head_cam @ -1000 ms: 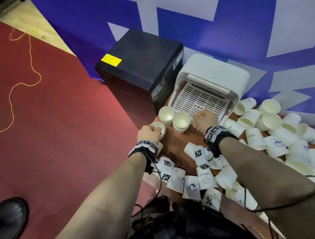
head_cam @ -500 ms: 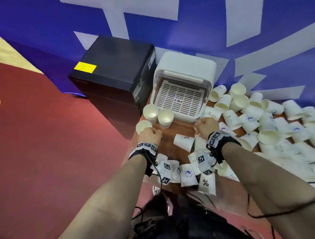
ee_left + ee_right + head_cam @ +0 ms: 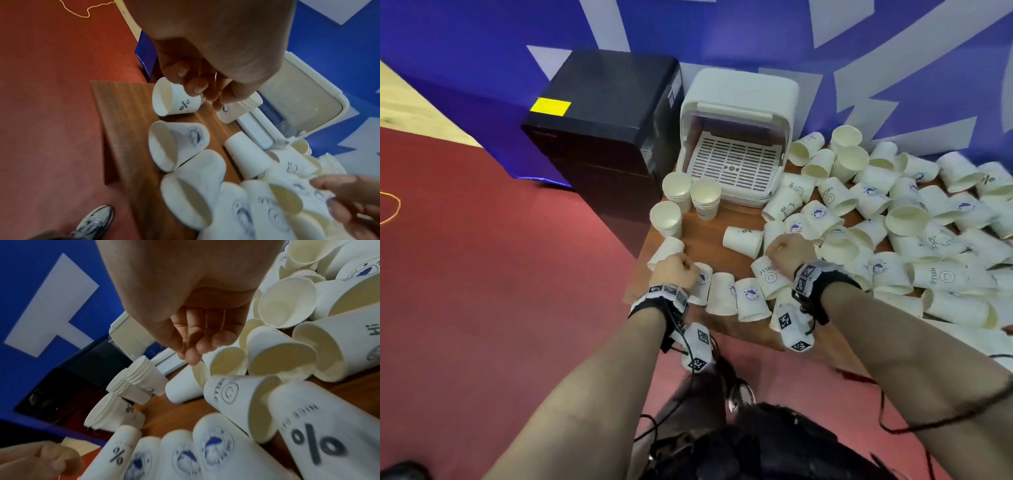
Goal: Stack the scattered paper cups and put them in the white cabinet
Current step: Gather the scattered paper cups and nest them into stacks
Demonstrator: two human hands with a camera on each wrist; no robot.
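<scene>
You have three short stacks (image 3: 690,200) of white paper cups standing upright, mouths up, at the table's far left corner, just in front of the white cabinet (image 3: 736,137). Your cabinet sits against the blue wall with its lid raised, showing a slotted tray inside. Loose cups (image 3: 893,219) lie on their sides in a thick heap across the table to the right of it, many overlapping, some printed with "%", "HELLO" or a blue round logo. A row of tipped cups (image 3: 732,296) lines the near edge.
</scene>
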